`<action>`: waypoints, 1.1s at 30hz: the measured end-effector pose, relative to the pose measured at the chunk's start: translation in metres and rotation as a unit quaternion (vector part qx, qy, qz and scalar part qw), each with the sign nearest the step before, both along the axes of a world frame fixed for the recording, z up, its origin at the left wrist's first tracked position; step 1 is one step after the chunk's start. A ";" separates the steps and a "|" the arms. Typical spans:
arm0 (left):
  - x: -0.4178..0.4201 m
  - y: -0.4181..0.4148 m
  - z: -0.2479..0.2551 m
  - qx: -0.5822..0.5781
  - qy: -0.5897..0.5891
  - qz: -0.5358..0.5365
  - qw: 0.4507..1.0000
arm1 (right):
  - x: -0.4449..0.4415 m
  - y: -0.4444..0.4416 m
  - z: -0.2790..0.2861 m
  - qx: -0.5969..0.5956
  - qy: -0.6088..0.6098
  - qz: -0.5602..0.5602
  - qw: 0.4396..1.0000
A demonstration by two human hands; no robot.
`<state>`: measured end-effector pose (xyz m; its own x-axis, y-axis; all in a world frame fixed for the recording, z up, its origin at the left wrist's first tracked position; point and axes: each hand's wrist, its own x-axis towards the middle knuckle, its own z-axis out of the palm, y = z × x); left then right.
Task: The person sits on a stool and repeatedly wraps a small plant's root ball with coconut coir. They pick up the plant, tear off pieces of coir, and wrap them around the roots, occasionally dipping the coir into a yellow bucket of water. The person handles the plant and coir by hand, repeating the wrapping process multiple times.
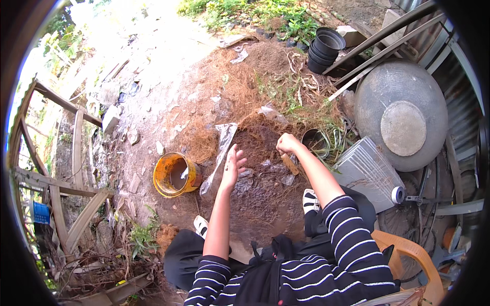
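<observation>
My left hand (233,166) is raised over the ground with its fingers apart, holding nothing; small dark specks show on it. Under it and to its left lies a crumpled strip of clear plastic (220,157). My right hand (288,144) is curled into a fist above the edge of a mound of brown fibre and soil (258,134). Just below the fist a wooden piece, perhaps a tool handle (289,164), points down; whether the fist grips it cannot be told. A yellow bucket (196,178) with murky liquid stands left of my left hand.
A dark pot (314,138) with leafy plants lies right of my right hand. Beyond it are a grey slab (363,172), a large round grey vessel (402,88) and stacked black pots (323,51). Wooden framing (77,149) stands at left; an orange plastic chair (417,250) is behind me.
</observation>
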<state>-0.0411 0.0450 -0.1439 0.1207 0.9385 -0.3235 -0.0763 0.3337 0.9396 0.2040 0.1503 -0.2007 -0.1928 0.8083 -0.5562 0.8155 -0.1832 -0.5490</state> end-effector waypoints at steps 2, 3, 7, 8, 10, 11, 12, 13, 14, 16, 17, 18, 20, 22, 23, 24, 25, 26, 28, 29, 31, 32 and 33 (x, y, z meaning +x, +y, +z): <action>0.016 -0.006 0.023 -0.035 -0.240 -0.054 0.969 | 0.007 -0.001 0.023 0.005 0.162 -0.048 0.986; 0.021 -0.012 0.034 -0.042 -0.328 -0.055 0.942 | 0.004 -0.007 0.046 -0.011 0.233 -0.068 0.970; 0.026 -0.036 0.067 -0.013 -0.421 -0.103 0.901 | -0.015 -0.038 0.124 -0.109 0.389 -0.015 0.915; 0.026 -0.040 0.073 -0.006 -0.421 -0.116 0.899 | -0.024 -0.046 0.137 -0.103 0.371 0.023 0.923; 0.031 -0.049 0.083 0.001 -0.401 -0.132 0.907 | -0.035 -0.058 0.146 -0.083 0.347 0.109 0.928; 0.034 -0.054 0.087 0.004 -0.390 -0.139 0.910 | -0.042 -0.070 0.148 0.007 0.383 0.143 0.913; 0.036 -0.058 0.089 0.006 -0.379 -0.154 0.912 | -0.046 -0.079 0.146 0.020 0.379 0.132 0.916; 0.037 -0.063 0.090 0.005 -0.366 -0.146 0.919 | -0.049 -0.086 0.145 0.032 0.374 0.121 0.919; 0.036 -0.067 0.090 0.004 -0.372 -0.140 0.918 | -0.049 -0.090 0.145 0.061 0.371 0.100 0.921; 0.030 -0.073 0.083 -0.003 -0.388 -0.120 0.914 | -0.038 -0.094 0.151 0.096 0.361 0.063 0.925; 0.022 -0.074 0.080 -0.006 -0.395 -0.108 0.912 | -0.033 -0.092 0.154 0.114 0.355 0.043 0.927; 0.014 -0.073 0.067 -0.025 -0.399 -0.096 0.911 | -0.024 -0.092 0.157 0.089 0.385 0.001 0.919; 0.003 -0.069 0.030 -0.085 -0.376 -0.012 0.923 | -0.005 -0.088 0.156 0.042 0.477 -0.104 0.872; 0.002 -0.068 -0.031 -0.137 -0.132 0.105 0.976 | 0.010 -0.090 0.148 -0.022 0.621 -0.188 0.761; -0.058 -0.072 -0.111 0.000 0.061 0.152 0.987 | -0.033 -0.098 0.156 -0.065 0.663 -0.164 0.727; -0.028 -0.073 -0.117 -0.016 0.096 0.123 0.988 | -0.020 -0.097 0.129 -0.030 0.593 -0.206 0.778; -0.002 -0.079 -0.103 -0.030 0.140 0.092 0.985 | -0.008 -0.099 0.099 -0.002 0.521 -0.249 0.817; 0.014 -0.080 -0.085 -0.076 0.115 0.055 0.989 | 0.001 -0.100 0.064 0.000 0.415 -0.245 0.876; 0.031 -0.080 -0.057 -0.165 0.074 -0.004 0.983 | 0.016 -0.106 0.001 -0.006 0.319 -0.286 0.903; 0.029 -0.081 -0.056 -0.147 0.086 -0.011 0.985 | 0.014 -0.110 -0.015 -0.015 0.335 -0.326 0.884; 0.025 -0.088 -0.064 -0.116 0.106 -0.023 0.987 | 0.017 -0.118 -0.027 -0.020 0.331 -0.427 0.841; 0.023 -0.088 -0.068 -0.118 0.101 -0.017 0.988 | 0.023 -0.121 -0.032 -0.022 0.327 -0.477 0.816; 0.022 -0.088 -0.072 -0.123 0.093 -0.018 0.988 | 0.033 -0.122 -0.036 -0.018 0.355 -0.502 0.789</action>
